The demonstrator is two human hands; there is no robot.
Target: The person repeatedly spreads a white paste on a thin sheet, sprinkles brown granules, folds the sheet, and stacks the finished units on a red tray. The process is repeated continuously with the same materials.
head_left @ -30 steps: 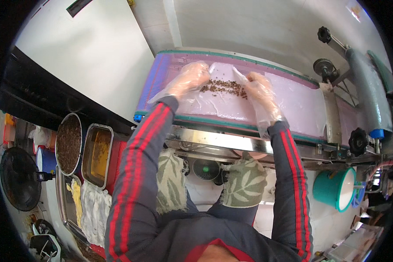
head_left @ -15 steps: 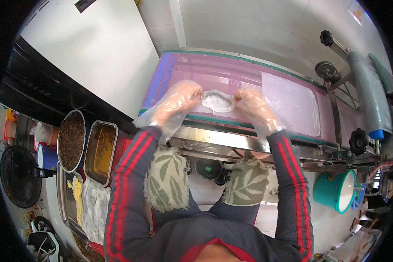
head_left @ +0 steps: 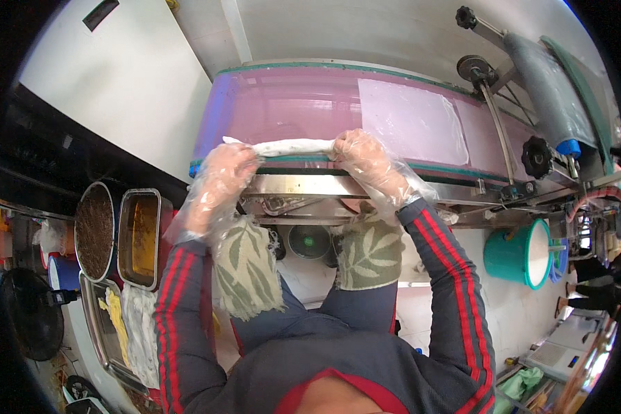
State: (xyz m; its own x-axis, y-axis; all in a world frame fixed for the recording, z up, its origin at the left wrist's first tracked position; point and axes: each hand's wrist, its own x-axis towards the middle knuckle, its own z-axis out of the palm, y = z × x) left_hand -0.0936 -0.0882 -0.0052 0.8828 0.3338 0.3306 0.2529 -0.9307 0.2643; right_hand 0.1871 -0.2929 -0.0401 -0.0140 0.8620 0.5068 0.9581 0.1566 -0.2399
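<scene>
Between my two hands, along the near edge of a pink belt [head_left: 283, 103], stretches a soft white roll [head_left: 293, 148] with dark specks. My left hand [head_left: 229, 169], in a loose clear plastic glove, has its fingers closed at the left part of it, and a white tip pokes out beyond them. At the opposite end my right hand [head_left: 366, 157], gloved the same way, grips with bent fingers. A thin white sheet [head_left: 414, 117] lies flat on the belt, right of my hands.
Left of me stand a pot of brown crumbly filling [head_left: 94, 231], a metal tray of yellow oil [head_left: 143, 241] and a tray of white rolls [head_left: 141, 331]. A teal bucket [head_left: 510, 252] is at right, below a roller [head_left: 548, 90] and black knobs. A metal rail [head_left: 303, 185] edges the belt.
The bunched white sheet between my hands is now a long narrow roll at the belt's near edge. My hands are farther apart, the left one lower. The view has shifted.
</scene>
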